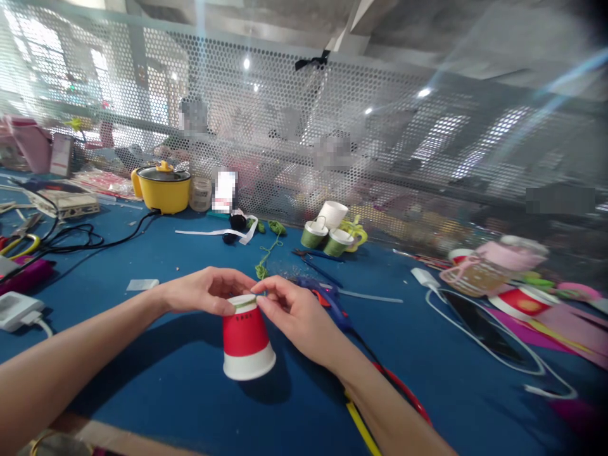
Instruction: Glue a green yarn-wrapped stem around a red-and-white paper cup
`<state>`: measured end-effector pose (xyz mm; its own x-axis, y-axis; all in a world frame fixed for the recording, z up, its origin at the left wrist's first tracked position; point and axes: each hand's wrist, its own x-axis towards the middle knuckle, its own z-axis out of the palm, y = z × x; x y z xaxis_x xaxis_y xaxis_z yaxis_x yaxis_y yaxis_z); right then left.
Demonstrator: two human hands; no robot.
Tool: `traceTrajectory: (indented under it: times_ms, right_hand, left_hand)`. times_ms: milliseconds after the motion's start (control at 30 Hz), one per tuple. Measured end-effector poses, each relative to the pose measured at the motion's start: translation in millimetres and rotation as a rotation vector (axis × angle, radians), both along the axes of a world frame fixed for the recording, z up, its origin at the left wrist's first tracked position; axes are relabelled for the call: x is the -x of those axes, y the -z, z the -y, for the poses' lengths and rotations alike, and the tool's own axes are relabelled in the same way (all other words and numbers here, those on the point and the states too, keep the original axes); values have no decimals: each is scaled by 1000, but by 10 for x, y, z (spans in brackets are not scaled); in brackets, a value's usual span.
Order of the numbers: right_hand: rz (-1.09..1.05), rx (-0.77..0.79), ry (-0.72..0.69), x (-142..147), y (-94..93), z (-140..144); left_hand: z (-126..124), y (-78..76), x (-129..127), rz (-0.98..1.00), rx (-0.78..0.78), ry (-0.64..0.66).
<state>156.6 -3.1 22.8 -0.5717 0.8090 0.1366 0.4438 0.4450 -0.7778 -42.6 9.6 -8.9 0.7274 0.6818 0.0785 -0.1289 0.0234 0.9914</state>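
Observation:
A red and white paper cup (247,335) is held upside down over the blue table. A band of green yarn (246,303) runs around its narrow end, which points up. My left hand (209,291) grips the cup by this end, thumb on the near side and fingers behind. On the other side, my right hand (289,310) has thumb and forefinger pinched together at the cup's upper edge, where the yarn lies. The strand inside the pinch is mostly hidden. Behind my hands, a loose tangle of green yarn (262,271) trails back to a small ball (276,227).
A blue glue gun (335,307) lies right of my right hand, with pliers (318,256) behind it. Small green-wrapped cups (314,234) stand farther back. A yellow electric pot (164,189) is at back left; a phone (479,326) with a white cable lies right.

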Motion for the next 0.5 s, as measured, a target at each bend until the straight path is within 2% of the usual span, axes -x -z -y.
traceTrajectory:
  times_ms: [167,500]
  right_hand:
    - [-71,101,-78,-14,-19,-1]
    - [19,82,-87,-40,39,-59]
  left_hand:
    - [10,15,-6,52,42,19]
    - [-12,75,-17,115,86,-9]
